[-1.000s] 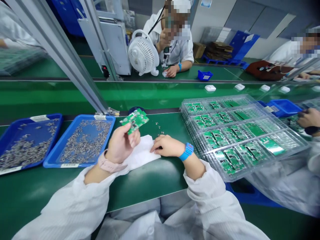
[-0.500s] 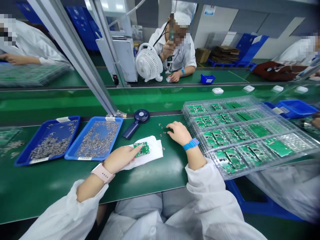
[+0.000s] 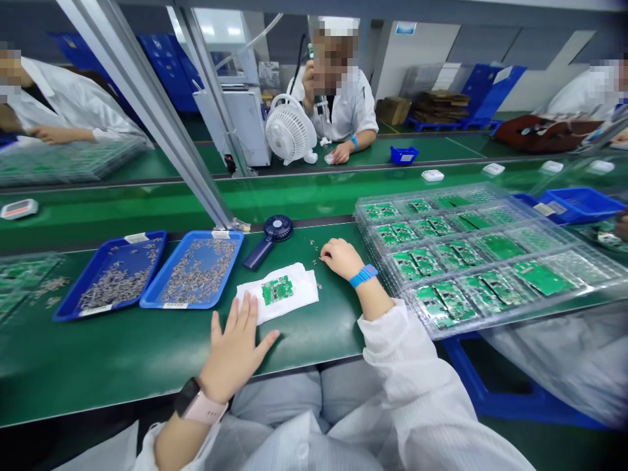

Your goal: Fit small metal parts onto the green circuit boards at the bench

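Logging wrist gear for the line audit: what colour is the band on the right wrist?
The wristband is bright blue; the head view shows it best.

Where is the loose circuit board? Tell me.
In the head view, the circuit board lies on a white cloth, between the left hand and right hand.

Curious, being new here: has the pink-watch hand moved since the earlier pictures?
Yes: the left hand has drawn back toward the person, off the white cloth beside the blue tray.
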